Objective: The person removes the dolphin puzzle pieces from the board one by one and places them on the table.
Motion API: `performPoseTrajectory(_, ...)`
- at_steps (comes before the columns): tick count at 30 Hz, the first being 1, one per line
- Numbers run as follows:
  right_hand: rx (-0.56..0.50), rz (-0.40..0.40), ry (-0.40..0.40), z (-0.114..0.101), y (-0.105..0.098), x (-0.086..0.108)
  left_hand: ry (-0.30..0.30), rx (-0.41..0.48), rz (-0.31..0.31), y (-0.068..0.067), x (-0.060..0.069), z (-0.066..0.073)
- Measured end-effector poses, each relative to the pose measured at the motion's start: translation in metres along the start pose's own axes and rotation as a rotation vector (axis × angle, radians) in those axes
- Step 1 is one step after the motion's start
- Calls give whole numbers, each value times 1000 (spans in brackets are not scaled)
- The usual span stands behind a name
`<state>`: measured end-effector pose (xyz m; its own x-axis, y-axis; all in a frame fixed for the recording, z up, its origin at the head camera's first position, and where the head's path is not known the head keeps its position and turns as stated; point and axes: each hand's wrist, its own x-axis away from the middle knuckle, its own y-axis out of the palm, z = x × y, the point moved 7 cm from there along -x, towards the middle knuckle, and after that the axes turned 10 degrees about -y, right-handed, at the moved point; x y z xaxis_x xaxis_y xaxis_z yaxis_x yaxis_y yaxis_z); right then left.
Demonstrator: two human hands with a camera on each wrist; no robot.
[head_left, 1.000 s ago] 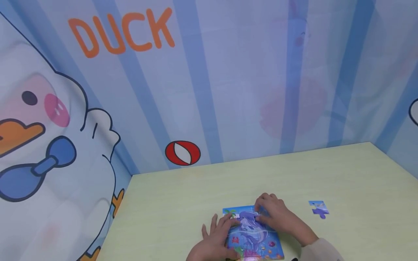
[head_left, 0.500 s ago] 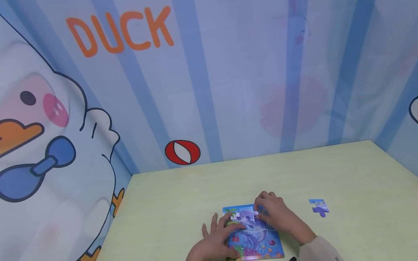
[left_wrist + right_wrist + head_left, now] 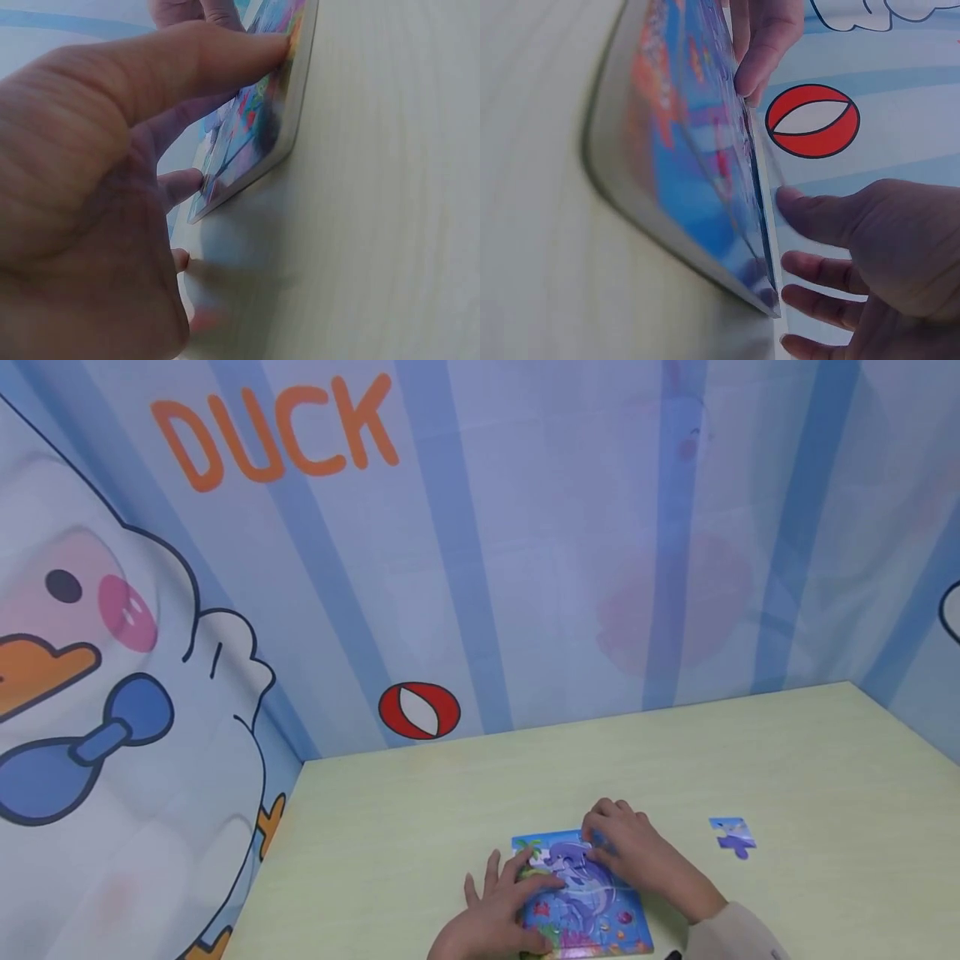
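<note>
A jigsaw puzzle (image 3: 600, 922) with purple dolphins and a blue sea lies flat in its tray on the table. My left hand (image 3: 491, 920) spreads over its left side, fingers extended; in the left wrist view the thumb (image 3: 232, 56) presses near the tray's edge. At the upper right of the puzzle, my right hand (image 3: 637, 853) bends its fingers and pinches a puzzle piece (image 3: 576, 850) bearing part of a dolphin. That piece's thin edge shows beside the thumb (image 3: 799, 214) in the right wrist view. The fingers partly hide the upper right corner.
One loose puzzle piece (image 3: 733, 837), blue and purple, lies on the pale table (image 3: 420, 827) to the right of the right hand. Behind the table stands a striped fabric backdrop (image 3: 555, 568) printed with a duck and a red ball.
The dolphin piece under the right hand's fingers first tilts up, showing glare, and now lies flatter. The left index finger has stretched further across the puzzle. The loose piece stays put.
</note>
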<state>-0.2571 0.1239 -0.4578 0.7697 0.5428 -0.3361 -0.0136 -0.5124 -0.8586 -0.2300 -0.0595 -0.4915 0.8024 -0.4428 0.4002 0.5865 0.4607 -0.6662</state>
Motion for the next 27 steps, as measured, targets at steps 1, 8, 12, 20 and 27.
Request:
performPoseTrajectory(1, -4, 3, -4, 0, -1, 0, 1, 3, -4, 0, 0, 0)
performPoseTrajectory(8, -22, 34, -2, 1, -5, -1, 13, 5, -15, 0, 1, 0)
performPoseTrajectory(12, -25, 50, 19, 4, -9, 0, 18, 4, -18, 0, 1, 1)
performPoseTrajectory(20, -38, 61, 53, 5, -22, 3, 16, 2, -5, 1, -1, -1)
performPoseTrajectory(27, -63, 78, 44, 7, -34, 8, 28, -3, -3, -1, 2, 2)
